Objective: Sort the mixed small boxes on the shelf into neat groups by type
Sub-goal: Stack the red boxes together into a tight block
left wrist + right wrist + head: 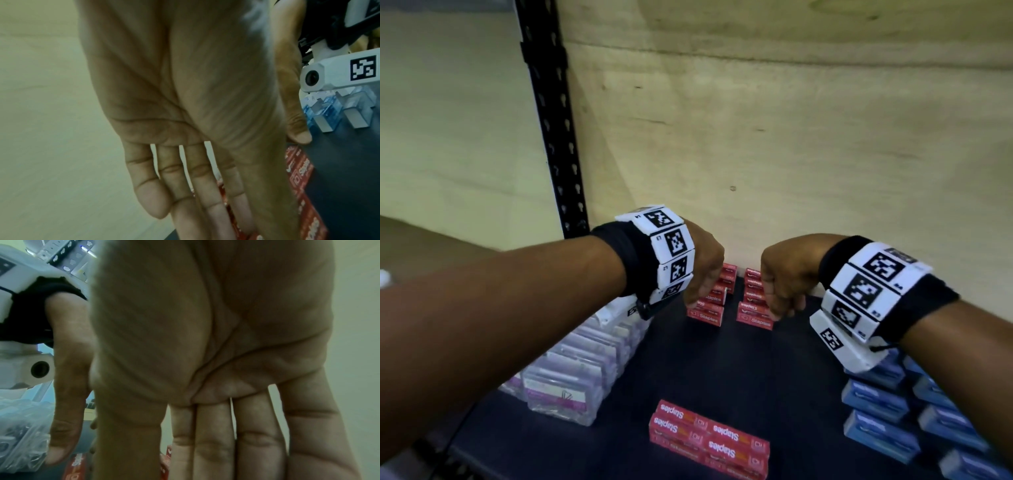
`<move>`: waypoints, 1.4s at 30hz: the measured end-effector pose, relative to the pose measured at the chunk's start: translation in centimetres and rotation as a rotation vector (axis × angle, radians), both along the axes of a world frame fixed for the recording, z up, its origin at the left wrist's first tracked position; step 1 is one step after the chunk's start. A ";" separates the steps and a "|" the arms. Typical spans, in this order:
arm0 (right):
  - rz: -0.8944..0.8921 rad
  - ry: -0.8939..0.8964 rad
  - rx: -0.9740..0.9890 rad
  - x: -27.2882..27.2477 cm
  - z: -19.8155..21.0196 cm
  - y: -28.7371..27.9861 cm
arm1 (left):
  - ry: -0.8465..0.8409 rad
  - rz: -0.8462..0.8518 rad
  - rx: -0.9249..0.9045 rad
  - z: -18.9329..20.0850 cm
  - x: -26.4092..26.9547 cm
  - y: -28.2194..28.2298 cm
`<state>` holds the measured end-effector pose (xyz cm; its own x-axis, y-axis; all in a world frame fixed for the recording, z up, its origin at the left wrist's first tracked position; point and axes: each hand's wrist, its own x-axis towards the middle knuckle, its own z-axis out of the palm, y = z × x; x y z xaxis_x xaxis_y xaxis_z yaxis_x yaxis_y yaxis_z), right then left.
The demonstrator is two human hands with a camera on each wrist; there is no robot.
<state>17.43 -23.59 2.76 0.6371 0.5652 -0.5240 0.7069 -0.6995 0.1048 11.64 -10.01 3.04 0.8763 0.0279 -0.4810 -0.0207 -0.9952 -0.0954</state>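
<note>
Left hand (703, 263) and right hand (786, 274): fingers straight, pointing down over two rows of red staple boxes (755, 308) at shelf (756, 370) rear; contact unclear. More red boxes front center. Clear boxes (571, 373) left, blue boxes (883, 411) right.

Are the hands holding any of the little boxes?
No. Both the left hand and right hand have straight fingers reaching toward the red staples boxes, gripping nothing.
</note>
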 end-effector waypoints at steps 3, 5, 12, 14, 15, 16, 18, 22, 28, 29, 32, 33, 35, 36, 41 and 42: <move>-0.008 0.011 -0.008 0.2 -0.2 0.2 | 0.039 -0.007 0.005 -0.4 0.3 -0.2; -0.004 0.011 -0.012 0.1 -0.3 0.1 | 0.050 -0.026 0.015 -0.5 0.5 -0.4; 0.047 -0.015 -0.013 -0.9 0.1 -0.1 | -0.049 -0.064 0.081 -0.5 -0.3 -0.9; 0.065 -0.031 -0.009 -1.3 0.3 -0.4 | -0.079 -0.061 0.057 -0.1 -1.0 -0.8; 0.077 -0.032 -0.005 -1.5 0.4 -0.6 | -0.049 -0.065 0.032 0.2 -1.5 -0.8; 0.089 -0.031 -0.005 -1.9 0.5 -0.9 | -0.026 -0.063 0.008 0.5 -2.0 -0.8; 0.109 -0.021 0.003 -2.6 0.7 -1.5 | -0.030 -0.066 0.008 0.9 -3.1 -0.9; 0.153 0.014 0.014 -4.9 0.6 -2.9 | -0.034 -0.076 0.029 0.5 -5.8 -1.2; 0.178 0.081 0.027 -8.4 0.4 -4.8 | 0.009 -0.113 0.037 0.0 -9.3 -2.2; 0.176 0.094 0.023 -8.9 0.3 -5.2 | 0.012 -0.116 0.037 -0.1 -9.8 -2.4; 0.185 0.109 0.016 -9.8 0.0 -5.9 | 0.026 -0.118 0.031 -0.5 -10.9 -2.6; 0.185 0.113 0.013 -10.0 0.0 -6.2 | 0.034 -0.115 0.029 -0.6 -11.2 -2.7; 0.178 0.122 0.013 -10.3 0.0 -6.5 | 0.044 -0.119 0.024 -0.6 -11.7 -2.8; 0.174 0.131 0.018 -10.5 0.0 -6.7 | 0.050 -0.127 0.025 -0.6 -12.0 -2.9; 0.172 0.154 0.053 -11.1 -0.3 -7.2 | 0.082 -0.139 0.032 -0.5 -13.0 -2.8; 0.174 0.155 0.054 -11.2 -0.3 -7.3 | 0.096 -0.142 0.024 -0.5 -13.0 -2.8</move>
